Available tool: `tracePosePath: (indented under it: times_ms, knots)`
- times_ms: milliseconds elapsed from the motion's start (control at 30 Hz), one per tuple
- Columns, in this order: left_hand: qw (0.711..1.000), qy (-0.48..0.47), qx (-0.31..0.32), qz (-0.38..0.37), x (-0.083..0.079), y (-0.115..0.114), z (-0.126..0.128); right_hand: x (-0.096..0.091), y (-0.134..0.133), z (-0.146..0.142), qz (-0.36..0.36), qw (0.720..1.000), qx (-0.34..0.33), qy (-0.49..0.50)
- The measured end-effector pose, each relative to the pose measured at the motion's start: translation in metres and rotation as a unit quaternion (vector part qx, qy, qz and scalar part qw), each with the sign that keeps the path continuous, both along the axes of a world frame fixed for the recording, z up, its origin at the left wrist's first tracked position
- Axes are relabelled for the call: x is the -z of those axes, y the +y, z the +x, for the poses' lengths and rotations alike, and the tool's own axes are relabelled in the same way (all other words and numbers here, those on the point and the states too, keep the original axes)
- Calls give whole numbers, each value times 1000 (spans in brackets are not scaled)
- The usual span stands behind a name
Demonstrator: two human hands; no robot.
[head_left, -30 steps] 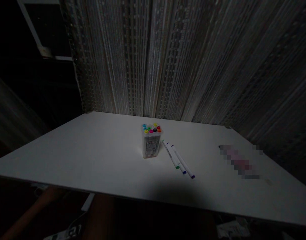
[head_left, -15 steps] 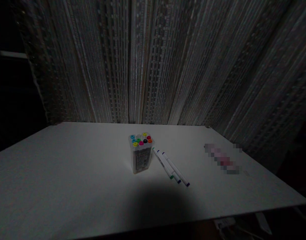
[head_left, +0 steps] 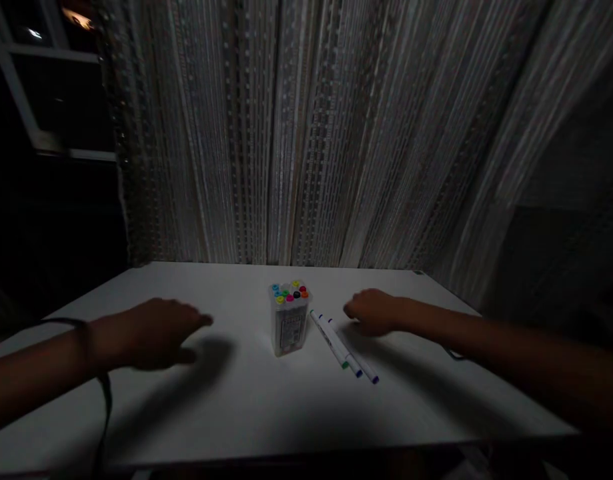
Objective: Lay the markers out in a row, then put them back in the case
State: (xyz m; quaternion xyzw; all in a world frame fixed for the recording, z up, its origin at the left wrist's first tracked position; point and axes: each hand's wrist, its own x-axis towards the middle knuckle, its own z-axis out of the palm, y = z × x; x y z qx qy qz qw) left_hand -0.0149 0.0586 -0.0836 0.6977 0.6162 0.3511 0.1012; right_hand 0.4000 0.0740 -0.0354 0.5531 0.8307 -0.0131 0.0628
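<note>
A clear marker box [head_left: 288, 325] with several coloured marker caps showing at its top stands upright near the middle of the white table [head_left: 266, 400]. Three white markers [head_left: 343, 348] lie side by side just right of the box. My left hand [head_left: 159, 331] hovers over the table left of the box, palm down, fingers stretched toward it and holding nothing. My right hand [head_left: 373, 311] reaches in from the right, just behind the loose markers; its fingers are curled down and dark, nothing shows in them.
A ribbed pale curtain [head_left: 306, 133] hangs right behind the table. A dark window frame [head_left: 31, 100] is at the upper left. The room is dim. A dark strap [head_left: 103, 393] hangs from my left wrist.
Both hands have come into view and reached over the table toward the box and markers. The view shifted slightly; the box and markers have not moved on the table.
</note>
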Motion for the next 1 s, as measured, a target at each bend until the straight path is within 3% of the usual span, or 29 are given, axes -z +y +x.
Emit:
tracePosePath:
  times_ms: [67, 133, 200, 333, 400, 500, 667, 800, 900, 1000]
  knots:
    - [997, 37, 71, 3, -14, -7, 33, 0, 20, -24, 70, 997, 7, 30]
    - [993, -89, 74, 30, -11, -8, 69, 21, 29, -31, 85, 990, 60, 94]
    - [965, -252, 55, 48, 6, -1, 101, 49, 32, -25, 91, 976, 128, 150]
    - [906, -408, 105, 45, 55, 25, 137, 92, 31, -12, 81, 962, 184, 185]
    - [875, -446, 180, 56, 71, 33, 146, 104, 29, -11, 78, 962, 190, 181]
    - [852, -460, 249, 24, 78, 35, 156, 115, 28, -13, 88, 957, 200, 191]
    - [825, -490, 277, -52, 65, 36, 165, 119, 33, -19, 101, 949, 227, 193]
    - [806, -521, 268, -86, 70, 37, 169, 120, 40, -23, 89, 953, 238, 164]
    - [782, -550, 283, -78, 77, 38, 170, 123, 43, -22, 100, 949, 245, 170]
    - [763, -579, 286, -32, 71, 43, 167, 126, 46, -19, 100, 943, 251, 196]
